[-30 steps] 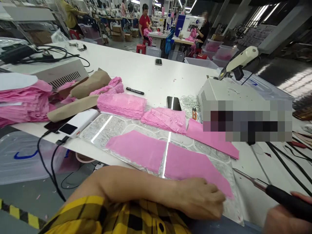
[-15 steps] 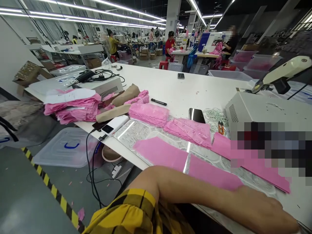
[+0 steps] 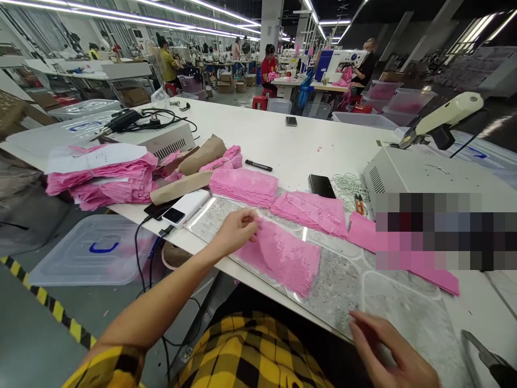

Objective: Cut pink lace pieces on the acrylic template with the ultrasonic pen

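Observation:
My left hand [image 3: 238, 230] has its fingertips pinched on the upper left end of a pink lace fabric piece [image 3: 290, 258]. This piece lies on a grey-patterned mat under a clear sheet [image 3: 339, 285], close to the table's front edge. A smoother pink layer shows at its left end, partly hidden by my hand. My right hand [image 3: 390, 350] hovers at the lower right, fingers apart and holding nothing. Behind the piece are two stacks of pink lace pieces, a left stack [image 3: 243, 187] and a right stack [image 3: 309, 213]. Plain pink strips [image 3: 434, 274] lie farther right.
Tied pink bundles [image 3: 117, 186] and a white power bank [image 3: 188, 207] with cables occupy the left. A black phone [image 3: 321, 186], orange-handled snips [image 3: 358, 203] and a grey machine box [image 3: 428, 178] stand behind. Dark scissors [image 3: 490, 358] lie at the lower right.
My left hand has swung back from the far right and now grips the lace piece. The two smooth pink pieces no longer lie flat in view as before. My right hand has appeared.

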A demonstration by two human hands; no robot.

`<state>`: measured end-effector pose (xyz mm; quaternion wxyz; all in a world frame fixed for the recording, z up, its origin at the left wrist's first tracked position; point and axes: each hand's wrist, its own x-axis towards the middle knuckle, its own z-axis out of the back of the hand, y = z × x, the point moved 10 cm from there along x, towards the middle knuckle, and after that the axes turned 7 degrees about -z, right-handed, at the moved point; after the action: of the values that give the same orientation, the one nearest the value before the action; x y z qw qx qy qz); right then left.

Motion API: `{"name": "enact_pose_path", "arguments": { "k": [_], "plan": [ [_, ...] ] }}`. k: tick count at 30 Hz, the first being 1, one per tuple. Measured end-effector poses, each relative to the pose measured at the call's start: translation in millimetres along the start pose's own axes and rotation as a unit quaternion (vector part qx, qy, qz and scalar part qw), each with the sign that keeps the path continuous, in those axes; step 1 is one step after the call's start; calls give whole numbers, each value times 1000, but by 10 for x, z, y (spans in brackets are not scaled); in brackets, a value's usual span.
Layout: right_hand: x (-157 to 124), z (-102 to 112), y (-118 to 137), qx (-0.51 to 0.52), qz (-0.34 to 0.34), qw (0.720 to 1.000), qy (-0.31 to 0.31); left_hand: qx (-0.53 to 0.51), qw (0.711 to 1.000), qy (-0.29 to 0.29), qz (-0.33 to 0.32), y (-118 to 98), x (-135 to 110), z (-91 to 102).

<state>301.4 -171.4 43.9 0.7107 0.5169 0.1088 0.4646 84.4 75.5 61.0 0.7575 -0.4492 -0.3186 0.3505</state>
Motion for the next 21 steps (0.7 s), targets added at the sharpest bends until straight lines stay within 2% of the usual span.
{"name": "enact_pose_path", "arguments": {
  "k": [1, 3, 6, 8, 12, 17, 21],
  "plan": [
    [63, -187, 144, -45, 73, 995, 43, 13, 1000, -16, 2, 92, -108, 107],
    [175, -472, 297, -92, 153, 980, 89, 50, 997, -51, 3, 238, -292, 268],
    [256, -738, 421, -129, 222, 960, 112, 116, 989, -89, -6, 357, -457, 373],
    [235, -852, 451, -150, 255, 947, 123, 155, 984, -86, -22, 378, -497, 358],
    [122, -954, 441, -172, 318, 923, 134, 212, 975, -46, -55, 367, -536, 307],
    [58, -954, 447, -181, 373, 904, 108, 246, 965, 1, -89, 305, -625, 405],
    [79, -954, 489, -173, 399, 894, 108, 268, 949, 90, -137, 283, -666, 405]
  ]
}}
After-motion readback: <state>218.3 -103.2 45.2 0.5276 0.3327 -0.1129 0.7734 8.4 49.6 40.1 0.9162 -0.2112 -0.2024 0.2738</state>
